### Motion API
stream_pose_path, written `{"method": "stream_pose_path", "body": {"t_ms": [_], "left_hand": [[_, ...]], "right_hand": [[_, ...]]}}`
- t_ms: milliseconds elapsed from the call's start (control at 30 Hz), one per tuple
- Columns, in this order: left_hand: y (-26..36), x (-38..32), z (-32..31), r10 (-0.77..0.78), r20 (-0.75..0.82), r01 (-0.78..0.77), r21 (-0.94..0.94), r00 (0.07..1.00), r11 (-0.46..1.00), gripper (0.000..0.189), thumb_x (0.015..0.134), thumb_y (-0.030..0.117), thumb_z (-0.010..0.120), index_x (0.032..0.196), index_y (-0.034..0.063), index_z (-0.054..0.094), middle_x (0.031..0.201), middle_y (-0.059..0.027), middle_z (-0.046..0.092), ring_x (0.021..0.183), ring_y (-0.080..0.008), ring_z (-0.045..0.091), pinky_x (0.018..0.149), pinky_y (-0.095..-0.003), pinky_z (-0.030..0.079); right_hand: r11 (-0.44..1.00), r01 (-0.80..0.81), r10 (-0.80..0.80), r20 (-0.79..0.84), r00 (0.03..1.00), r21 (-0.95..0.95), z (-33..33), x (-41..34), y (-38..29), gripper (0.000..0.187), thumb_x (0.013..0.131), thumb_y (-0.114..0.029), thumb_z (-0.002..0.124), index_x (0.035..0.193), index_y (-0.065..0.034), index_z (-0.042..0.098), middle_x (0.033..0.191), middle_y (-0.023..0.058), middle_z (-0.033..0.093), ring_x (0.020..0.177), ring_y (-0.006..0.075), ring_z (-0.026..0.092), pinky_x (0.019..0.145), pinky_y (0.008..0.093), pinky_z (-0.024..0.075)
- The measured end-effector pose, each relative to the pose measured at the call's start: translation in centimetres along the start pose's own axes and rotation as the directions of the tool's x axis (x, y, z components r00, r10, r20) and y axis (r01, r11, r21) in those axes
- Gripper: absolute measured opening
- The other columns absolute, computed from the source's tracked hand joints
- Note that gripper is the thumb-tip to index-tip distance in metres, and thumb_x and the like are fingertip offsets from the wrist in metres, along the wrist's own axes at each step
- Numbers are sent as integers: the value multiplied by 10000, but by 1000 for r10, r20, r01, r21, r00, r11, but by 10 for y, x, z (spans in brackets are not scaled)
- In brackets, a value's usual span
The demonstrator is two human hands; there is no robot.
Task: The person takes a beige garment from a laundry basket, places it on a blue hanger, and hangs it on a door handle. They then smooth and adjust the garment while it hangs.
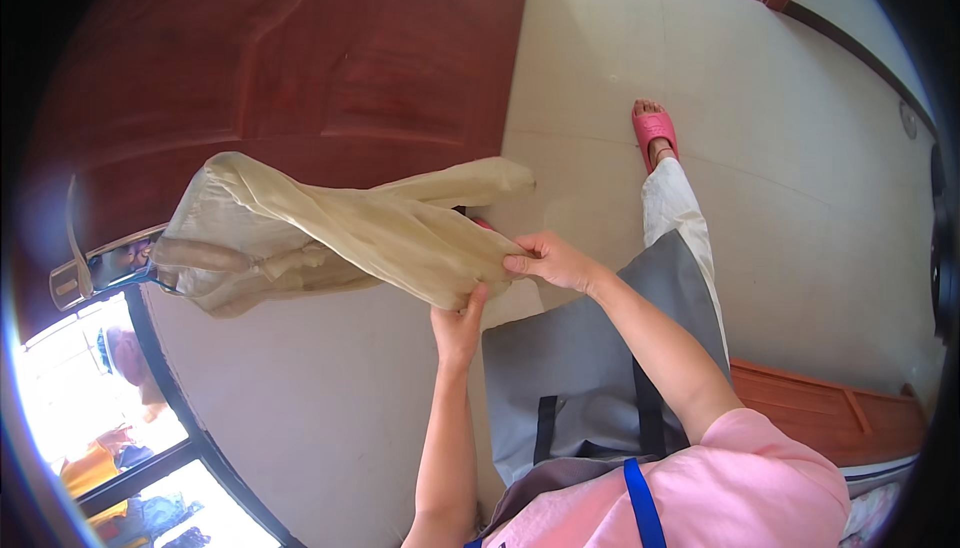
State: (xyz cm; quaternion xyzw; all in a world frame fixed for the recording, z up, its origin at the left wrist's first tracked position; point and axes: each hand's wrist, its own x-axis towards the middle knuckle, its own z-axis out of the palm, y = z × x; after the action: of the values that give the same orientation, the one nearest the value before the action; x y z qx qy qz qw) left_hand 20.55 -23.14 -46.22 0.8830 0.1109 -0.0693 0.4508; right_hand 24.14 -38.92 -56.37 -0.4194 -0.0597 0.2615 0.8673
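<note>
A sheer pale-yellow long-sleeved garment stretches out sideways before me at the door lever handle. Its collar end lies by the handle's metal plate, where part of a thin blue hanger shows. My right hand pinches the edge of the near sleeve's end between thumb and fingers. Close by, my left hand grips the lower edge of that same end, thumb on top and the other fingers hidden beneath the cloth. The other sleeve extends behind, touched by neither hand.
A dark red panelled door stands at the upper left. Beneath the handle are a pale wall and a dark-framed window with clothes beyond it. Tiled floor lies right, with a reddish wooden panel at lower right. I wear a grey apron.
</note>
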Motion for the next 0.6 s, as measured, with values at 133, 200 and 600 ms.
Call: {"method": "stream_pose_path", "body": {"t_ms": [133, 200, 600], "left_hand": [[-23, -14, -4, -139, -225, 182, 182, 964, 966, 267, 936, 225, 490, 929, -31, 565, 764, -77, 616, 716, -173, 571, 695, -282, 461], [-22, -17, -18, -327, -397, 383, 68, 857, 921, 275, 952, 236, 450, 845, -1, 539, 655, -54, 566, 642, -156, 552, 640, -264, 458], [-24, 16, 39, -4, 100, 28, -238, 995, 971, 754, 680, 127, 783, 1293, 35, 353, 1135, -98, 555, 950, -177, 571, 896, -340, 435]], "right_hand": [[942, -43, -69, -315, 946, -334, -11, 9, 9, 261, 890, -276, 589, 835, -25, 631, 628, -22, 518, 575, 92, 431, 571, 264, 403], [879, 7, -294, -530, 796, -476, -34, 18, -1, 282, 881, -280, 599, 784, -16, 605, 585, -9, 499, 529, 102, 406, 506, 300, 373], [974, -188, 188, -13, 982, -130, -46, 2, -43, 564, 765, -572, 642, 962, -45, 668, 701, -30, 556, 632, 41, 448, 539, 221, 339]]}}
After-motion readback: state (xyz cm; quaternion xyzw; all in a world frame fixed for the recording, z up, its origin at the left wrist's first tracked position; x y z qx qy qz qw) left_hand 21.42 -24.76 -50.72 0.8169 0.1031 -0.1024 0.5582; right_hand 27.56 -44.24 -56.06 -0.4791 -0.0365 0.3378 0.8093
